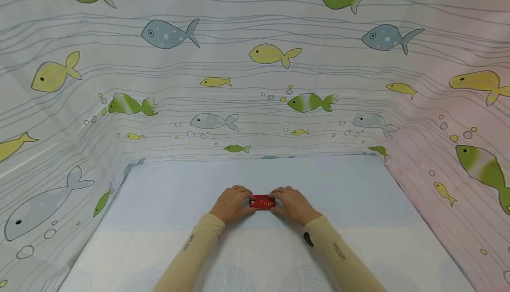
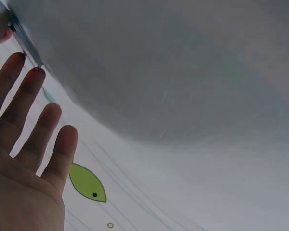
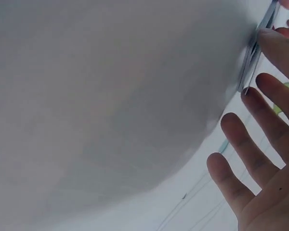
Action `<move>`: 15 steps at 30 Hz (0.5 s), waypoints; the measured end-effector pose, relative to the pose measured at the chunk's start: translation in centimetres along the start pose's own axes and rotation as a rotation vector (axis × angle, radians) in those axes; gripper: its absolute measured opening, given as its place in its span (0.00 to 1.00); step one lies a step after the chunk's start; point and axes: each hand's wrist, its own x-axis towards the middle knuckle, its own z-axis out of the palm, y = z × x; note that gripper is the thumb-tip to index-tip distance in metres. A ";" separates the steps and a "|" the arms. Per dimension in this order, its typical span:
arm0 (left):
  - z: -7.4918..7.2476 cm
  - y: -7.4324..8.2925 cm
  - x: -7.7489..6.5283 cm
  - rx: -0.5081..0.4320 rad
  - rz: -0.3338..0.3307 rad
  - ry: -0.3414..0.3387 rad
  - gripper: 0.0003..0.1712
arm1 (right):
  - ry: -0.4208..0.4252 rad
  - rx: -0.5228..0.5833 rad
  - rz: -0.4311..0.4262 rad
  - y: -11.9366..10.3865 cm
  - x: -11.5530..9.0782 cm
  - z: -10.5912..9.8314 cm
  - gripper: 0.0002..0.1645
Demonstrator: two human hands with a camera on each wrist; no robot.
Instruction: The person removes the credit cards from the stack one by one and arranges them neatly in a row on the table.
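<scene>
A left hand (image 1: 232, 205) and a right hand (image 1: 294, 206) hold a small red VIP card (image 1: 261, 203) between them.
Thumb and fingers of each hand pinch one end of the card, just above a pale tabletop (image 1: 167, 199); fish-patterned fabric (image 1: 239, 26) rises beyond both hands.

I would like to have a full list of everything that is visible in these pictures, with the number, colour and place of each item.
Red VIP card: at least one, red with gold lettering, between the two hands
Work surface: one, pale blue and white, below the hands
Fish-print sheeting: number of pieces unclear, whitish with green, yellow and blue fish, behind and on both sides
Dark object: one, black, at the right cuff, too small to identify
Sleeves: two, cream with dark lettering, on the forearms
Left hand: one, bare, gripping the card's left end
Right hand: one, bare, gripping its right end
</scene>
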 end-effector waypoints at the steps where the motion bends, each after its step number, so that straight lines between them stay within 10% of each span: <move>1: -0.1 -0.1 0.0 -0.003 0.003 0.004 0.19 | 0.003 0.003 0.000 0.0 0.0 -0.1 0.27; 15: -1.7 -0.5 -0.5 -0.012 0.089 0.051 0.23 | -0.002 0.051 0.017 -0.7 -0.5 -1.2 0.33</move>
